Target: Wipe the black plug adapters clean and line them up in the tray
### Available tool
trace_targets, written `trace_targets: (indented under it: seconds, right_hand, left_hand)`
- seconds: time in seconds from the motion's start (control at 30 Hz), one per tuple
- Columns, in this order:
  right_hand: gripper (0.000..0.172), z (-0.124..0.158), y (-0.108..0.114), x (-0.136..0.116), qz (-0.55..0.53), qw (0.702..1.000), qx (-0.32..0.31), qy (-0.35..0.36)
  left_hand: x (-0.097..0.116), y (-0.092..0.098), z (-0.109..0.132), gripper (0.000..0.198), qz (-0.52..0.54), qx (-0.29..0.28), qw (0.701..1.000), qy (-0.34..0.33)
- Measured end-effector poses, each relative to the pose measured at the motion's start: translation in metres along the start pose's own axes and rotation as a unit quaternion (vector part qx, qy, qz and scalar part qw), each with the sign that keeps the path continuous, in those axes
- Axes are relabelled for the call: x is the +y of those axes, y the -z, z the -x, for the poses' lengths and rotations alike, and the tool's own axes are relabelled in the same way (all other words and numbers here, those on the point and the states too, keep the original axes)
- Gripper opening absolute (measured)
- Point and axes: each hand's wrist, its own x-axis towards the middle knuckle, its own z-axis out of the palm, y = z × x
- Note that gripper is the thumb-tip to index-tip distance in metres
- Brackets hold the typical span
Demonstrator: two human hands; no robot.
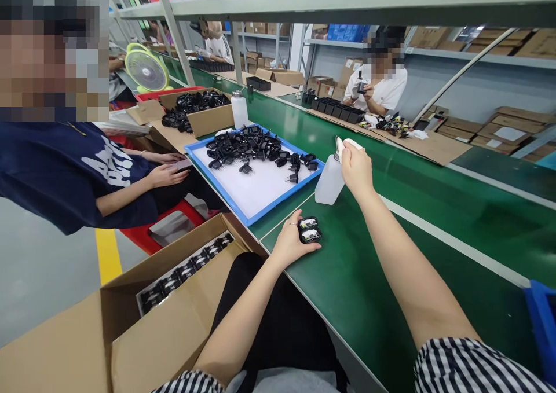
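Observation:
My left hand (289,242) rests at the near edge of the green bench, thumb and fingers closed around two small black plastic housings (310,230) that show white parts inside. They stand side by side on the bench top or just above it; I cannot tell which. Farther forward, my right hand (357,170) grips a white cloth (353,144) at the top of a translucent white bottle (329,182). The bottle leans slightly and its cap is partly hidden by the fingers. Beyond it lies a blue-rimmed white tray (248,218) holding many black plug adapters (247,144).
At left, a seated person (117,173) holds a phone. An open carton (174,329) with packed black parts stands by my knees. Another bottle (239,110) and a box of black cables (212,121) are behind the tray. A blue crate (541,323) sits at right; a shelf (330,2) hangs overhead.

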Motion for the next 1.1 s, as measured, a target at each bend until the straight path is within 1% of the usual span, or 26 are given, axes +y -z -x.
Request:
trace_targets:
  seconds: [0.4, 0.5, 0.57, 0.6, 0.67, 0.7, 0.73, 0.83, 0.87, 0.93, 1.0, 1.1]
  right_hand:
    - [0.042, -0.001, 0.003, -0.003, -0.022, 0.999, -0.025, -0.016]
    - [0.043, -0.001, 0.003, 0.002, -0.064, 0.997, -0.037, -0.024]
    - [0.045, -0.001, 0.006, 0.008, -0.105, 0.992, -0.064, -0.004]
    - [0.053, 0.000, 0.007, 0.012, -0.117, 0.989, -0.090, 0.016]
    - [0.078, 0.001, 0.012, 0.019, -0.113, 0.982, -0.141, 0.057]
    - [0.083, 0.002, 0.014, 0.022, -0.103, 0.980, -0.156, 0.070]
    - [0.081, 0.002, 0.016, 0.024, -0.093, 0.980, -0.160, 0.073]
    - [0.050, 0.001, 0.021, 0.027, -0.102, 0.985, -0.132, 0.050]
    - [0.044, 0.000, 0.021, 0.027, -0.117, 0.985, -0.119, 0.040]
    - [0.041, -0.004, 0.021, 0.024, -0.144, 0.984, -0.101, 0.017]
    - [0.041, -0.008, 0.021, 0.020, -0.145, 0.984, -0.100, 0.006]
    - [0.040, -0.012, 0.021, 0.013, -0.123, 0.984, -0.127, 0.030]
  left_hand:
    - [0.005, 0.003, 0.002, 0.084, -0.026, -0.034, 0.999, 0.013]
    - [0.005, 0.003, 0.002, 0.085, -0.027, -0.035, 0.999, 0.018]
    - [0.005, 0.003, 0.002, 0.084, -0.030, -0.037, 0.999, 0.017]
    - [0.005, 0.002, 0.002, 0.084, -0.032, -0.037, 0.999, 0.015]
    - [0.005, 0.002, 0.001, 0.083, -0.034, -0.034, 0.999, 0.009]
    - [0.004, 0.002, 0.001, 0.083, -0.037, -0.031, 0.999, 0.006]
    - [0.004, 0.002, 0.001, 0.083, -0.039, -0.029, 0.999, 0.003]
    - [0.004, 0.002, 0.002, 0.083, -0.041, -0.024, 0.999, 0.001]
    - [0.004, 0.002, 0.002, 0.084, -0.040, -0.024, 0.999, 0.002]
    - [0.005, 0.002, 0.002, 0.084, -0.041, -0.027, 0.999, 0.001]
    - [0.005, 0.003, 0.002, 0.084, -0.045, -0.030, 0.999, 0.000]
    - [0.005, 0.003, 0.002, 0.083, -0.048, -0.028, 0.998, -0.001]
